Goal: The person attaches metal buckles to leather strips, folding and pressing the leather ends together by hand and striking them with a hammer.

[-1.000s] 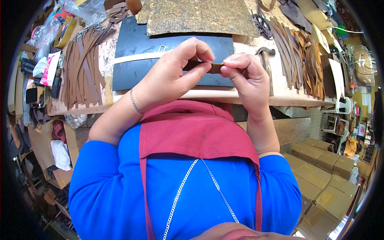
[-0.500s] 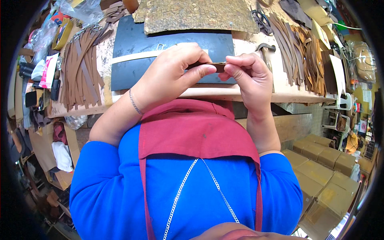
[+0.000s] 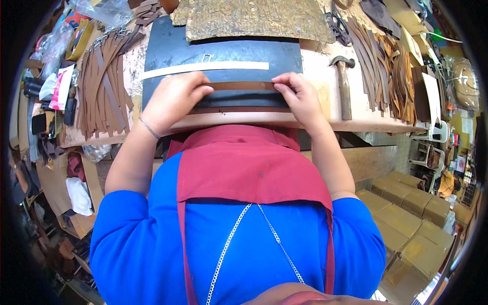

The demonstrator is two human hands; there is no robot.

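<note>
Over black mat (image 3: pixel 249 52), brown strip (image 3: pixel 244 86), held between hands (image 3: pixel 175 99)

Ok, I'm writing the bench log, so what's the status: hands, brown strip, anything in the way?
Left hand and right hand pinching brown strip. Strip runs straight over black mat, nothing across its visible span. Hammer lies clear, right of mat.
</note>
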